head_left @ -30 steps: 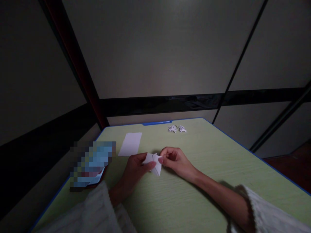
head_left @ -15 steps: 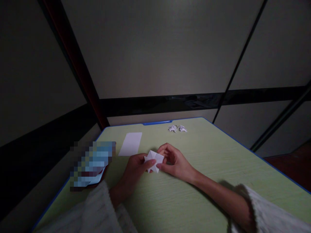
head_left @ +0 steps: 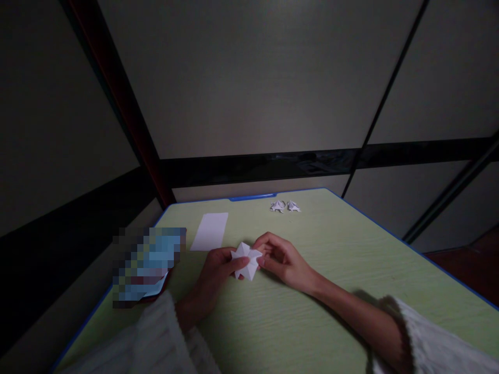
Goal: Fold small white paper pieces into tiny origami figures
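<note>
Both hands are pinched onto the same small white folded paper piece [head_left: 245, 259], a pointy, star-ish origami shape held just above the pale green table with the blue edge [head_left: 312, 311]. The left hand [head_left: 216, 272] grips its left side with thumb and fingertips closed on the paper, and the right hand [head_left: 283, 258] clamps the right side the same way, so the paper sits between the 2 hands. Just beyond the left hand lies a flat white rectangular paper sheet [head_left: 209, 231]. Well past the right hand, near the far table edge, sit 2 small white folded paper figures [head_left: 285, 206] side by side. A blurred-out blue object [head_left: 148, 262] sits left of the left hand.
</note>
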`<state>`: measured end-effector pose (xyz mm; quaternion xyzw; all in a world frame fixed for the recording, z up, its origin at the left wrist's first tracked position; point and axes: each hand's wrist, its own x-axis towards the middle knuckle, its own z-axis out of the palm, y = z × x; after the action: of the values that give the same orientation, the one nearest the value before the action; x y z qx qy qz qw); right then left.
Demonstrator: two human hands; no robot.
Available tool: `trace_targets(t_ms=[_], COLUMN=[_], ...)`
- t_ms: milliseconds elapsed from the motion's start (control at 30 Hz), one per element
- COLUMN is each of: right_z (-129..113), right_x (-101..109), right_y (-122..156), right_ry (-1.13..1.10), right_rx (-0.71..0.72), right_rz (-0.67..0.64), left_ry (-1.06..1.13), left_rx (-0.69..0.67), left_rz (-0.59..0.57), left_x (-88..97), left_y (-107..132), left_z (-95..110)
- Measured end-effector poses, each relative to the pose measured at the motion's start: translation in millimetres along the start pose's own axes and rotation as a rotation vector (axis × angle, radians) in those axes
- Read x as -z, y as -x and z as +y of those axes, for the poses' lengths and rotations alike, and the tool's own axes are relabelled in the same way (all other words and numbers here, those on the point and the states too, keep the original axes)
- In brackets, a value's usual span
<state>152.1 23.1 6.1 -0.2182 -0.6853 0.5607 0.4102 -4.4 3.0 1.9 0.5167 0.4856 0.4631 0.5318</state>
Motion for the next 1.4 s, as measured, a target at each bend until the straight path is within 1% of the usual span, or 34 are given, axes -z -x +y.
trace_targets(t_ms=[133, 233, 333, 467, 633, 833, 933, 1100, 1233, 1400], right_z=[-3.0, -5.3, -5.2, -1.0, 1.1, 0.2, 2.4, 5.4, 3.9, 0.9], right_x=[1.0, 2.3, 3.8, 5.7, 6.3, 8.1, 9.7, 11.4, 13.3, 12.6], right_y=[0.7, 0.1, -0.5, -0.8, -1.9, -2.9, -3.1, -4.1, -4.9, -5.2], right_ry=[0.105, 0.121, 0.085, -0.011, -0.093, -0.067, -0.037, 0.075, 0.098, 0.037], right_rx=[-0.025, -0.060, -0.077, -0.061, -0.078, -0.106, -0.101, -0.099, -0.101, -0.082], right_rz=[0.019, 0.026, 0.019, -0.001, -0.016, 0.015, 0.040, 0.086, 0.061, 0.023], left_ry=[0.008, 0.006, 0.011, 0.036, 0.014, -0.055, -0.095, -0.136, -0.161, -0.194], left_rx=[-0.003, 0.027, 0.032, 0.023, 0.028, 0.015, 0.032, 0.066, 0.083, 0.048], left_rz=[-0.027, -0.033, -0.047, -0.069, -0.084, -0.082, -0.061, -0.025, -0.005, 0.011], left_x=[1.6, 1.2, 0.7, 1.5, 2.5, 0.4, -2.7, -6.7, -6.9, -5.3], left_y=[-0.5, -0.6, -1.0, -2.3, -1.1, 0.4, -0.2, -0.4, 0.3, 0.3], left_z=[-1.9, -1.9, -2.3, -4.6, -4.6, -0.5, 2.5, 6.2, 6.7, 3.9])
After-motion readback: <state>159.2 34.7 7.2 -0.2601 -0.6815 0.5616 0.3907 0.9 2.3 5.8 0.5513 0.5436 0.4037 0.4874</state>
